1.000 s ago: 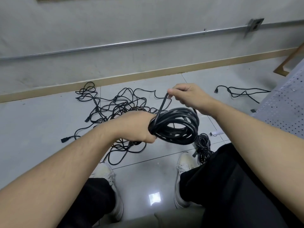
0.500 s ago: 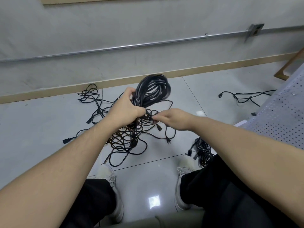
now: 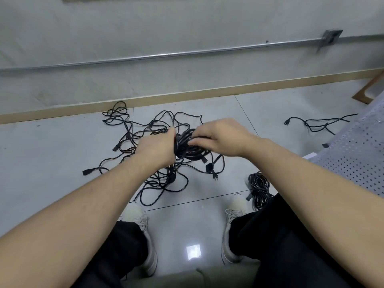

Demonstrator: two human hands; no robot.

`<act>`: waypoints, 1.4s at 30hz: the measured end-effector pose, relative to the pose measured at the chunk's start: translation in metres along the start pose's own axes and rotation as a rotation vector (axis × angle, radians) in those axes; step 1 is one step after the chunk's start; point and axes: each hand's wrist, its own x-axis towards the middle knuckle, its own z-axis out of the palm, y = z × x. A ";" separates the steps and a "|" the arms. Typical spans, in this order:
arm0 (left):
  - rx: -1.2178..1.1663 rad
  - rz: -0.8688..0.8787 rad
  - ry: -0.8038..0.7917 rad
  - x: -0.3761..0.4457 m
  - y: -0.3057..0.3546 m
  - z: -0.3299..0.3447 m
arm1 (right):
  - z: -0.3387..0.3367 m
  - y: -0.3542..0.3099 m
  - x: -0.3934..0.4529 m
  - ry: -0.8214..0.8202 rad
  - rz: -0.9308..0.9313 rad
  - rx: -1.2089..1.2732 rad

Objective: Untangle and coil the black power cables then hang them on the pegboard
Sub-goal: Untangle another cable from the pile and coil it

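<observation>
At the bottom of the frame, nearest the camera: two legs in black trousers (image 3: 280, 242), feet in pale sneakers (image 3: 143, 225) planted on grey floor tiles (image 3: 52, 154). A bright square of reflected light lay on the tile between the shoes.

Just beside the right shoe, a small finished coil (image 3: 258, 188) of black cable lay on the floor, part hidden by the trouser leg.

Above the knees, both bare forearms reached forward. Left hand (image 3: 155, 148) clenched round one side of a bundled coil of black cable (image 3: 188, 148), held in the air above the floor. Right hand (image 3: 220, 138) on the far side of the same bundle, fingers curled and pinching its strands. A plug end (image 3: 211, 168) hung below the bundle.

Beyond and under the hands, a loose tangle of black power cables (image 3: 133, 132) sprawled over the tiles, connectors showing at its left edge.

To the right, a white perforated pegboard panel (image 3: 353, 154) lay tilted at the frame edge. Farther off near it, a separate short cable (image 3: 315, 125) lay on the floor, well apart from the tangle.

Farthest: tan baseboard (image 3: 187, 94), grey wall, a metal conduit (image 3: 166, 56) running along it to a junction box (image 3: 330, 39). No legible writing or brand marks anywhere.
</observation>
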 end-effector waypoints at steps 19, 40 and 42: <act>-0.497 0.417 -0.182 -0.038 0.026 -0.031 | 0.008 0.059 -0.016 -0.056 0.481 0.764; -0.479 -0.178 0.101 -0.001 -0.005 -0.016 | 0.022 0.013 -0.009 -0.252 0.037 -0.087; -0.337 -0.143 0.094 -0.003 -0.001 -0.016 | 0.021 0.004 -0.004 -0.136 -0.115 -0.235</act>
